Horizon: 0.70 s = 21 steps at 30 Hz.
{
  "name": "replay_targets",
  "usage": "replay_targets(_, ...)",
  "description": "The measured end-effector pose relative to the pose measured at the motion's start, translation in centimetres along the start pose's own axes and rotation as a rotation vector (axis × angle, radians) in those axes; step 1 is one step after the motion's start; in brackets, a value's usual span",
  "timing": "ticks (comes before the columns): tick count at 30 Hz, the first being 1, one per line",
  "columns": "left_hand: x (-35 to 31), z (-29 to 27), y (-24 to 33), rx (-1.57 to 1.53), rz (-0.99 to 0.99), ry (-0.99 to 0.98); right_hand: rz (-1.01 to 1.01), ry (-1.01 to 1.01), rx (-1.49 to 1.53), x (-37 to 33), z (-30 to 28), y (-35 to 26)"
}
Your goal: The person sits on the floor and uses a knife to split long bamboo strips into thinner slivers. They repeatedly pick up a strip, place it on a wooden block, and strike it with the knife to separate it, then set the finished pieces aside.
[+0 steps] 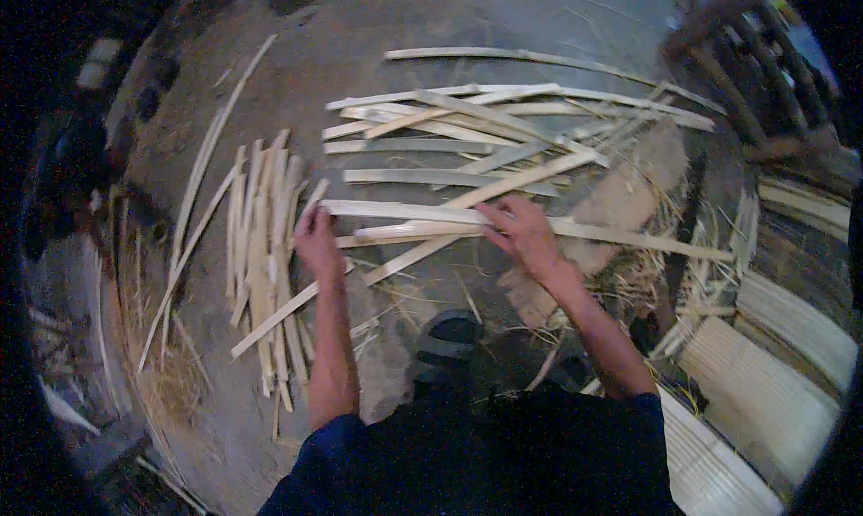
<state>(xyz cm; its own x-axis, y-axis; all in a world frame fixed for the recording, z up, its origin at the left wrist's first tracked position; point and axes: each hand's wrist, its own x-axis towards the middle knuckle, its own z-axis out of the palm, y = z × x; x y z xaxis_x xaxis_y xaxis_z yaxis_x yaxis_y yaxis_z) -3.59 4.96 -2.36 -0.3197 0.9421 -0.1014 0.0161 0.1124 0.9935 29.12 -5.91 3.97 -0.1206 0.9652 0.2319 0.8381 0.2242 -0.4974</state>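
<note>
A long pale bamboo strip [409, 211] stretches between my hands and runs on past the right one. My left hand [316, 239] is closed at its left end. Farther along the strip, my right hand [530, 233] pinches it with thumb and fingers. A short pale strip end [316, 195] sticks up beside my left fingers; whether they hold it too I cannot tell. Other bamboo strips [409, 230] cross beneath the held one. Beyond my hands lies a loose, criss-crossed spread of strips [422, 146] on the ground.
Left of my left hand lies a pile of strips [261, 246], mostly lengthwise. Longer thin strips [202, 170] lie farther left. A flat brown board [634, 179] and tangled shavings [620, 278] lie to the right. Ribbed pale panels [755, 395] fill the lower right; a wooden frame [746, 66] stands behind.
</note>
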Motion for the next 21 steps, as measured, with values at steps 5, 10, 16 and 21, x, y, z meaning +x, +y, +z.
replay_targets(5, -0.8, 1.0, 1.4, 0.065, -0.056, 0.049, 0.224, 0.102, -0.038, -1.8, -2.3, 4.3)
replay_targets(10, 0.1, 0.6, -0.4, 0.025, -0.031, 0.032, 0.451, -0.257, 0.086, -3.5, -7.6, 7.5)
replay_targets(16, 0.0, 0.6, -1.0, 0.110, -0.012, 0.006, 0.339, -0.217, 0.024, -4.5, -5.8, 8.1)
replay_targets(21, 0.9, -0.5, -3.6, 0.112, 0.015, 0.008, 0.364, -0.210, -0.088, -4.2, -5.3, 6.8)
